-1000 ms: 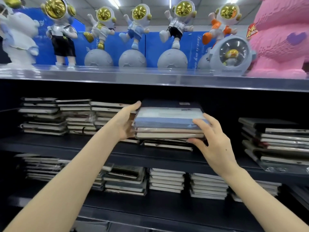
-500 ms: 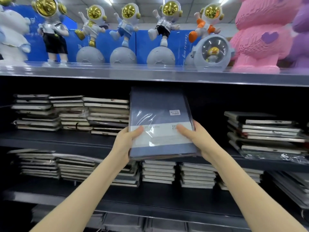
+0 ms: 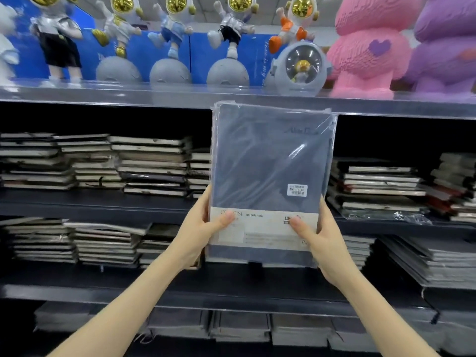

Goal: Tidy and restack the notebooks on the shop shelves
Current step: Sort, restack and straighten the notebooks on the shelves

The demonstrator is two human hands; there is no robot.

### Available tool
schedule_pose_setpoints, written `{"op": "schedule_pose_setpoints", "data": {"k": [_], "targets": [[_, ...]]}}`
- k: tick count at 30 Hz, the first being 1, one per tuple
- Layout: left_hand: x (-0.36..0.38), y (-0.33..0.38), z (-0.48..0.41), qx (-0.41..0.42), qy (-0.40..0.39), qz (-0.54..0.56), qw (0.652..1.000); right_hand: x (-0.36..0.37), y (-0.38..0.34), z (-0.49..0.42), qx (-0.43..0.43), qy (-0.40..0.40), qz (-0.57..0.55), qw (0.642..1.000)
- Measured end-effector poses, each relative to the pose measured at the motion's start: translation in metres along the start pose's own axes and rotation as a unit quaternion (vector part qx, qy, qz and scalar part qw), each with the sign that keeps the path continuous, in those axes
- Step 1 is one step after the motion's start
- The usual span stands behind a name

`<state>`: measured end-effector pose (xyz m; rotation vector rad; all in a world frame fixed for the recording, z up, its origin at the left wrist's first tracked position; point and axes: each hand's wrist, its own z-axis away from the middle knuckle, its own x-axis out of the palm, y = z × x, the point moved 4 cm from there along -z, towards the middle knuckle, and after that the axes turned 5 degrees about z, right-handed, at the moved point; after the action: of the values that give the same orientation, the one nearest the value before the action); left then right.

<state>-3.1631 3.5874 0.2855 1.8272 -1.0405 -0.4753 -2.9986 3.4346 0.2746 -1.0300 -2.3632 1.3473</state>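
On the left of the middle shelf (image 3: 103,204), notebook stacks (image 3: 149,166) lie flat in several piles, fairly level but ragged at the edges. Below them, on the lower shelf (image 3: 77,289), more piles (image 3: 103,243) sit with some covers askew.

Your left hand (image 3: 195,228) grips the lower left edge of a blue-grey notebook (image 3: 268,161) in clear wrap. The thumb presses on its pale paper band, and the other fingers are hidden behind. You hold the notebook upright in the air, in front of the middle shelf's centre, its top reaching the top shelf's (image 3: 128,95) front edge. Whether more notebooks sit behind it cannot be told.

Your right hand (image 3: 327,243) grips the lower right edge the same way, thumb on the band, fingers curled round the back. Further right, the right-hand stacks (image 3: 381,186) lean and slide, with loose wrap at the shelf's front edge.

Tidying looks partway done. This notebook is not yet shelved, and the right-hand stacks most need squaring.
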Motion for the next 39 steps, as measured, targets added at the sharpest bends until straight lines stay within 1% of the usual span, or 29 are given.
{"op": "schedule_pose_setpoints", "data": {"k": [3, 6, 12, 16, 18, 21, 24, 26, 29, 31, 33, 36, 39], "targets": [[0.006, 0.01, -0.019, 0.032, -0.013, -0.012, 0.999, -0.01, -0.011, -0.016, -0.024, 0.01, 0.005, 1.0], [0.008, 0.019, -0.041, 0.058, -0.008, -0.023, 0.998, -0.014, -0.019, -0.042, -0.046, 0.014, 0.012, 0.999], [0.0, 0.015, -0.074, 0.061, 0.013, -0.037, 0.997, -0.01, -0.016, -0.079, -0.077, 0.012, 0.017, 0.997], [-0.006, 0.003, -0.081, 0.055, 0.001, -0.048, 0.997, -0.009, -0.007, -0.082, -0.084, 0.015, 0.023, 0.996], [-0.007, -0.008, -0.082, 0.039, -0.006, -0.058, 0.998, -0.008, 0.001, -0.081, -0.08, 0.012, 0.029, 0.996], [-0.004, -0.022, -0.081, 0.013, 0.008, -0.055, 0.998, -0.008, 0.014, -0.079, -0.068, 0.017, 0.027, 0.997], [0.004, -0.023, -0.082, 0.017, 0.021, -0.034, 0.999, -0.008, 0.021, -0.079, -0.056, 0.019, 0.028, 0.998], [0.009, -0.017, -0.083, 0.038, 0.04, -0.015, 0.998, -0.008, 0.026, -0.079, -0.041, 0.012, 0.019, 0.999], [0.015, -0.003, -0.086, 0.096, 0.097, -0.009, 0.991, -0.007, 0.029, -0.079, -0.027, 0.005, 0.011, 1.0], [0.019, 0.002, -0.088, 0.126, 0.116, -0.002, 0.985, -0.008, 0.031, -0.08, -0.023, 0.002, 0.005, 1.0], [0.021, 0.003, -0.088, 0.144, 0.117, -0.005, 0.983, -0.008, 0.03, -0.081, -0.022, -0.007, 0.011, 1.0], [0.016, -0.001, -0.09, 0.141, 0.099, -0.015, 0.985, -0.011, 0.028, -0.085, -0.012, -0.021, 0.003, 1.0], [0.011, -0.002, -0.092, 0.136, 0.073, -0.03, 0.988, -0.012, 0.018, -0.092, -0.012, -0.001, -0.034, 0.999]]}}
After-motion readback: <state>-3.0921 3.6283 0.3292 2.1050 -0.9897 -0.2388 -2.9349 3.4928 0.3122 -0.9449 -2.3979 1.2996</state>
